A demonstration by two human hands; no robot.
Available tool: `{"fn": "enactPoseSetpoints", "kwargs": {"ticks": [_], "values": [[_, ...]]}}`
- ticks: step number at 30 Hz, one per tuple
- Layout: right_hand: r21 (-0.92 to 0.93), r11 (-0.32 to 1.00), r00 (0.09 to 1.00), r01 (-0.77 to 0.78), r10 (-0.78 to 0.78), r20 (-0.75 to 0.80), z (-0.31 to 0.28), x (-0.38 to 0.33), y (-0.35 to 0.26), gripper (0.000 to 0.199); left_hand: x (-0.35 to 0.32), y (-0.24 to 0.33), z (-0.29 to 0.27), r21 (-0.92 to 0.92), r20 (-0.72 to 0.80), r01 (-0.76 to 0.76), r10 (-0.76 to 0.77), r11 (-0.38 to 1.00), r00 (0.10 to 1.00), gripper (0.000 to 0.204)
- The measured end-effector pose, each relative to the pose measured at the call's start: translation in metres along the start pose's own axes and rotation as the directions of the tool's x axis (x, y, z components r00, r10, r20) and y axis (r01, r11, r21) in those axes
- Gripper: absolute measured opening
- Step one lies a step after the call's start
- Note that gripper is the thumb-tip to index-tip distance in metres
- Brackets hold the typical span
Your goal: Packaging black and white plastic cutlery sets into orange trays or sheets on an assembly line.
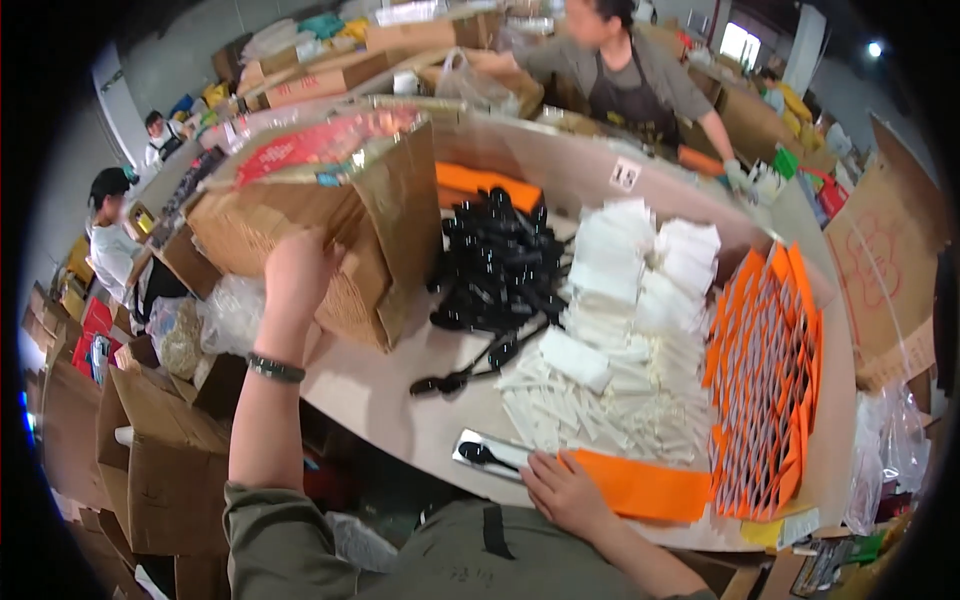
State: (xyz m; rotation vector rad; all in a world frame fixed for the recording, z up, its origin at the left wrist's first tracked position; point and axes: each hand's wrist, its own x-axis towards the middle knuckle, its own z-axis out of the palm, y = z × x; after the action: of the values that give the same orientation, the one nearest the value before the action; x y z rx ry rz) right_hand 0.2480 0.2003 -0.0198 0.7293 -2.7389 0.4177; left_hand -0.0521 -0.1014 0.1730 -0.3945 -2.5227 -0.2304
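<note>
The left hand (303,262) is touching the box (350,205) at left, and the right hand (566,490) is resting on the pale strip (508,454) under the black spoon (475,452), near tabletop (355,395) edge, both hands' fingers showing indeterminable closure.

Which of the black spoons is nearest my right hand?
The black spoon on the pale strip, just left of your right hand; the other spoons lie farther back.

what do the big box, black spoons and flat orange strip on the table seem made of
Big box: matt brown cardboard, probably; its sides look creased.
Black spoons: glossy, likely plastic; they show small bright highlights.
Flat orange strip: smooth card or paper, perhaps; even colour, straight edges, but the picture can't settle which.
</note>
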Motion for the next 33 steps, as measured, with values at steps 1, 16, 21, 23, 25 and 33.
{"fn": "enactPoseSetpoints", "kwargs": {"ticks": [1,16,21,23,25,33], "values": [[0.013,1.0,1.0,0.02,-0.02,0.023,0.002,-0.003,-0.002,0.036,0.012,-0.016,0.001,0.07,0.15,0.02,-0.031,0.997,0.988,0.019],[0.187,0.975,0.993,-0.117,0.116,0.016,-0.015,-0.011,0.014,0.043,-0.014,-0.056,0.009,-0.549,-0.15,0.036,-0.141,0.835,0.979,0.028],[0.184,0.963,0.98,-0.199,0.199,0.018,-0.015,-0.011,0.014,0.037,-0.181,-0.014,0.045,-0.875,0.402,0.484,-0.551,0.005,0.731,0.014],[0.196,0.954,0.974,-0.226,0.219,0.058,-0.019,-0.012,0.013,0.036,-0.224,-0.005,0.064,-0.731,0.636,0.66,-0.177,0.172,0.751,0.009],[0.159,0.957,0.968,-0.243,0.229,0.104,-0.02,-0.015,0.009,0.035,-0.224,0.014,0.057,-0.662,0.711,0.553,0.193,0.506,0.676,0.011],[0.134,0.974,0.983,-0.184,0.18,0.044,-0.012,0.001,-0.006,0.042,-0.218,0.113,0.07,-0.615,0.689,0.312,0.302,0.724,0.659,0.025]]}}
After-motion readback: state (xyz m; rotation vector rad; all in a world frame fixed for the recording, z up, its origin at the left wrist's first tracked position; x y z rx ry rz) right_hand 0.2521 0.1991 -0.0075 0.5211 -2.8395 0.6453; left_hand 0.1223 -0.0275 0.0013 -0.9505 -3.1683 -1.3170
